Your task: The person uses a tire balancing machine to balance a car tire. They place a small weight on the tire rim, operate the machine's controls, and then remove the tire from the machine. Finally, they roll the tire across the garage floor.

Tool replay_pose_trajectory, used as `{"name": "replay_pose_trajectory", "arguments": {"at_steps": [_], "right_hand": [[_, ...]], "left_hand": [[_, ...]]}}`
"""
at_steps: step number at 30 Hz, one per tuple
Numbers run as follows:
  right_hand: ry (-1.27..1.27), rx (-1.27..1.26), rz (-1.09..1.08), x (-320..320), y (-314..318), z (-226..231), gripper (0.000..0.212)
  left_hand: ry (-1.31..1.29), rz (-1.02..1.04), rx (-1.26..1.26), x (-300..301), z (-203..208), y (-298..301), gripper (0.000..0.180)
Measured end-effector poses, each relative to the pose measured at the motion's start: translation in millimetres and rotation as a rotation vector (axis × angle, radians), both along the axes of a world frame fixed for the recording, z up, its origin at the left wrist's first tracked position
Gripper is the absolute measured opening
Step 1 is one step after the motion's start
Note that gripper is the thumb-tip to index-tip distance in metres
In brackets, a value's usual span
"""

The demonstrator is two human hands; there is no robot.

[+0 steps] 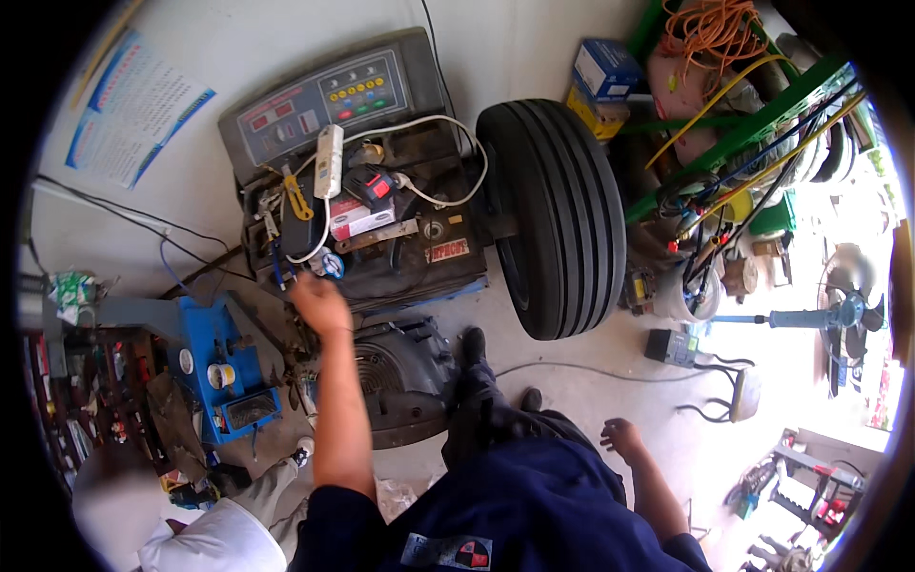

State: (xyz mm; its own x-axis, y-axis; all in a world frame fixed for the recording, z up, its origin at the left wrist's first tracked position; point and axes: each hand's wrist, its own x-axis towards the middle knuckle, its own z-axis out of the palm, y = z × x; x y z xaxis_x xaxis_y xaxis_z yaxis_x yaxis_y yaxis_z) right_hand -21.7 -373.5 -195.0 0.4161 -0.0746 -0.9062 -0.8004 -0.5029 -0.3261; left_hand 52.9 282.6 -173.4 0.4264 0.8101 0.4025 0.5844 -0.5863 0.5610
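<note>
My left hand [320, 305] reaches to the front left edge of a wheel balancer [419, 276]. Its fingers look curled, and whatever they hold is hidden. Close by are a blue-and-white roll [329, 264] and a slim blue tool [277, 265]. Farther back on the cluttered top lie a yellow utility knife [296, 195], a white power strip [329, 162], a red-and-black battery pack [370, 185] and a small white-and-red box [362, 221]. A large black tyre [558, 219] stands upright at the balancer's right side. Low at my right side, my right hand [621, 437] hangs with fingers apart, holding nothing.
A blue machine [224, 367] stands left of the balancer. Another person in a white shirt [214, 543] is at the lower left. Green shelving [743, 143] with hoses and cables fills the right. A cable [591, 370] crosses the floor, and a fan [843, 310] stands farther right.
</note>
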Motion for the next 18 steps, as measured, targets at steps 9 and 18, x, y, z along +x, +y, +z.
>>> {"name": "replay_pose_trajectory", "arguments": {"at_steps": [9, 18], "right_hand": [[0.122, 0.11, -0.208, -65, -88, -112, 0.022], [-0.362, 0.055, 1.057, -112, -169, -170, 0.025]], "left_hand": [[0.441, -0.741, -0.586, -129, -76, -338, 0.022], [0.604, -0.317, -0.601, -218, -79, -306, 0.025]]}}
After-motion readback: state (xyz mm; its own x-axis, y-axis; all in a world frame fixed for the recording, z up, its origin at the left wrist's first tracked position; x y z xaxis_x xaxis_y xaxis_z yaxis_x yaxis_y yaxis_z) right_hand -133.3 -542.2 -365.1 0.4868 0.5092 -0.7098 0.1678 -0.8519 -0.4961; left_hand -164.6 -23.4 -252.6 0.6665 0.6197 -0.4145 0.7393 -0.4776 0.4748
